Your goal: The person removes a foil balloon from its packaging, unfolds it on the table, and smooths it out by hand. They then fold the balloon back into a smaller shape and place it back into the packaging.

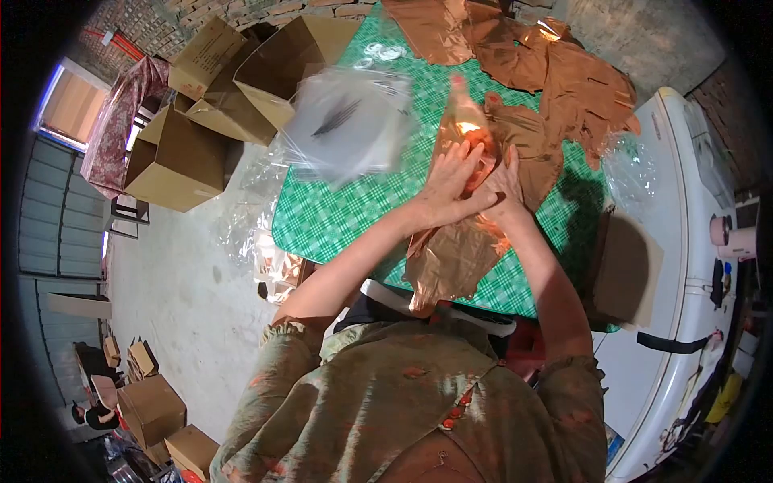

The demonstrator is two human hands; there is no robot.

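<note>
The shiny copper-coloured foil piece [477, 138] lies on the green-and-white checked tablecloth [322, 217], under my hands. My left hand [455, 181] rests on it, fingers extended and unclenched; my right hand [507, 183] lies against its side, fingers also straight. Larger crumpled copper foil sheets [580, 80] spread beyond, and clear plastic bags [346, 125] lie to the left, near open brown cardboard boxes [181, 157].

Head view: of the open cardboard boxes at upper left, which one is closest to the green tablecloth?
The rightmost box: it sits right at the tablecloth, while the other open boxes are farther left.
</note>
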